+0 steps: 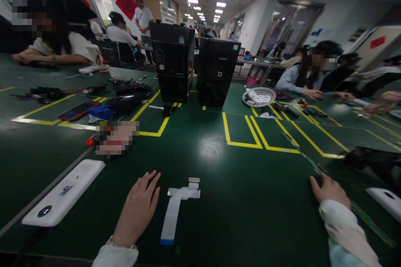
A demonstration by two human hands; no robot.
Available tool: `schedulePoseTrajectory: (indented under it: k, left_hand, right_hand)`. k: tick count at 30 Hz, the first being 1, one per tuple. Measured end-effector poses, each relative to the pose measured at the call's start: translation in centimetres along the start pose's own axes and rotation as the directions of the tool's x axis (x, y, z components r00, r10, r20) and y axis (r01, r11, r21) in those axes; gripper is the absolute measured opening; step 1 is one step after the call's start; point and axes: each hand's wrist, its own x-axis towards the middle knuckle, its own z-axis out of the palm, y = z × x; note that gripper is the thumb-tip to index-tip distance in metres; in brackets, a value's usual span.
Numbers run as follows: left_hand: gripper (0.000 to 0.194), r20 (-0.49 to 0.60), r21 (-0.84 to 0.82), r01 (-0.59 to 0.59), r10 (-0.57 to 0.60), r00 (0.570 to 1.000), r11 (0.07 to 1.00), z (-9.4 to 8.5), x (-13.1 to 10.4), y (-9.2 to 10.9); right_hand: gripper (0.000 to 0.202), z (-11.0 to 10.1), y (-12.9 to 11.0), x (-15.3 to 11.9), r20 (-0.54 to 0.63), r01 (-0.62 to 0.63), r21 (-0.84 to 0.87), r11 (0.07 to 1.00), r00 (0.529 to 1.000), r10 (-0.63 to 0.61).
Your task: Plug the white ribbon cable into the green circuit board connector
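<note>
A flat, glossy white ribbon cable [176,208] is laid on the smooth green counter [238,200], flanked by the left hand [138,210] and right hand [328,190], both pressed palm-down, fingers open and empty.

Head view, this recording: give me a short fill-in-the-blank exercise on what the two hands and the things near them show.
1. The left hand lies flat on the green table beside a white ____ cable.
2. The thin green strip runs by the ____ hand.
3. Two ____ computer towers stand upright at the table's middle.
4. The white basket sits to the ____ of the towers.

Missing words: ribbon; right; black; right
</note>
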Motion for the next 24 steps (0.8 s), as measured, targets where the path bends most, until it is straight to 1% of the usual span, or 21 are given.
schedulePoseTrajectory:
  k: [3, 6, 8, 10, 12, 14, 17, 21, 24]
  left_hand:
    - [0.052, 0.010, 0.008, 0.005, -0.005, 1.000, 1.000, 0.1, 0.0, -0.1]
    - [0.052, 0.007, 0.021, -0.010, 0.010, 1.000, 1.000, 0.2, 0.1, -0.2]
    - [0.052, -0.001, 0.025, -0.018, 0.018, 1.000, 1.000, 0.2, 0.1, -0.2]
    - [0.053, -0.008, 0.022, -0.020, 0.020, 1.000, 1.000, 0.2, 0.1, -0.2]
    - [0.053, -0.015, 0.019, -0.025, 0.025, 1.000, 1.000, 0.1, 0.1, -0.2]
    - [0.053, -0.024, 0.020, -0.029, 0.029, 0.999, 0.999, 0.1, 0.1, -0.2]
    - [0.052, -0.027, 0.023, -0.034, 0.034, 0.999, 0.999, 0.1, 0.1, -0.2]
    - [0.051, -0.026, 0.028, -0.028, 0.029, 0.999, 0.999, 0.0, 0.1, -0.1]
    - [0.051, -0.028, 0.039, -0.034, 0.035, 0.999, 0.999, -0.2, 0.1, 0.0]
  right_hand:
    - [0.076, 0.4, 1.1, -1.8, 0.001, 0.084, -0.037, 0.996, 0.996, -0.084]
    - [0.069, 1.0, 2.2, -3.3, -0.052, 0.232, 0.008, 0.973, 0.971, -0.231]
    - [0.064, 1.5, 2.7, -4.0, -0.104, 0.366, 0.073, 0.928, 0.928, -0.358]
    - [0.059, 1.9, 2.8, -4.5, -0.165, 0.494, 0.121, 0.861, 0.865, -0.474]
    - [0.055, 2.2, 2.3, -4.9, -0.217, 0.592, 0.129, 0.796, 0.800, -0.560]
    - [0.050, 2.2, 1.2, -5.3, -0.246, 0.661, 0.119, 0.741, 0.743, -0.622]
    - [0.046, 2.0, -1.4, -6.2, -0.248, 0.753, 0.124, 0.646, 0.654, -0.715]
    - [0.043, 1.5, -5.7, -7.9, -0.249, 0.849, 0.145, 0.507, 0.528, -0.812]
    - [0.041, 1.2, -9.2, -9.1, -0.236, 0.888, 0.158, 0.431, 0.458, -0.857]
